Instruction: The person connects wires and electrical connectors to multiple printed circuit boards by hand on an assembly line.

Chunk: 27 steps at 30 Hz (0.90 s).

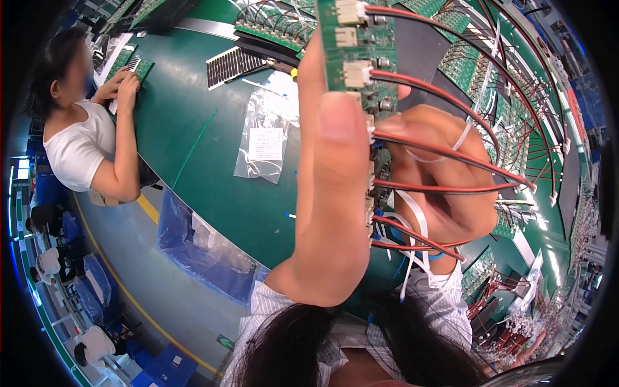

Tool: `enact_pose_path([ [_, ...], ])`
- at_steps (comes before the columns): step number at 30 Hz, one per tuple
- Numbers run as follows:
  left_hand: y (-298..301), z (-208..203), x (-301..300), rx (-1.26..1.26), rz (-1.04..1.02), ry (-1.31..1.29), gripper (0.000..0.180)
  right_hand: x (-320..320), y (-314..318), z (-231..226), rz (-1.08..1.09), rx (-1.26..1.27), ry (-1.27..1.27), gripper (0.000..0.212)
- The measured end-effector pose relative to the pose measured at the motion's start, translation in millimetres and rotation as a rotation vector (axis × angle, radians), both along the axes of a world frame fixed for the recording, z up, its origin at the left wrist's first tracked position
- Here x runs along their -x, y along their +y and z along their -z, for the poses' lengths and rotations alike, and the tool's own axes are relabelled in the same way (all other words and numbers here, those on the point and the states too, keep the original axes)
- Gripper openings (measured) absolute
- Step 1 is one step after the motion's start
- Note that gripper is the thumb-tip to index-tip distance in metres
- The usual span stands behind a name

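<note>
Close to the camera, my left hand grips a green circuit board, its thumb lying along the board's face. White connectors line the board, and several red-and-black cables run from them to the right. My right hand is curled just behind these cables, its fingertips against the board's right edge at a plug. What those fingertips pinch is hidden by the cables and board. White cords hang by my right wrist, next to a blue band.
The green table carries a clear plastic bag with a white label and a black-striped strip. More wired boards fill the right side. A co-worker handles a board at the far left. Blue plastic sheeting hangs along the table's edge.
</note>
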State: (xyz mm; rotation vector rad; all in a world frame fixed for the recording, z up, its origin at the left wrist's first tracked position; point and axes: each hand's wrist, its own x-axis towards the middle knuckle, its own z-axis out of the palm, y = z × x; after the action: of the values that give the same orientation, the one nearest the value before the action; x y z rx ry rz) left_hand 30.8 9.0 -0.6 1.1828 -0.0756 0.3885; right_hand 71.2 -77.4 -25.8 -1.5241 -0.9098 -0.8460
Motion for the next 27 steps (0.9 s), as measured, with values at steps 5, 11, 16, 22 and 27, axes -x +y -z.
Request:
enact_pose_path([
  [5, 7, 3, -2, 0.183, 0.037, 0.096, 0.054, 1, 3, -4, 0.021, 0.139, 0.114, 0.011],
  [11, 6, 8, -3, 0.282, 0.077, -0.018, 0.049, -15, -1, 5, -0.080, 0.010, -0.019, 0.015],
  [16, 0, 6, 4, 0.575, 0.046, -0.049, 0.044, -13, -8, 0, -0.120, 0.004, 0.107, 0.014],
  [22, -13, 0, 4, 0.701, -0.215, 0.049, 0.041, -13, 0, 3, -0.101, -0.037, 0.082, 0.014],
  [27, -8, 0, 4, 0.440, -0.100, 0.105, 0.043, -7, -2, 0, 0.003, 0.066, 0.016, 0.014],
])
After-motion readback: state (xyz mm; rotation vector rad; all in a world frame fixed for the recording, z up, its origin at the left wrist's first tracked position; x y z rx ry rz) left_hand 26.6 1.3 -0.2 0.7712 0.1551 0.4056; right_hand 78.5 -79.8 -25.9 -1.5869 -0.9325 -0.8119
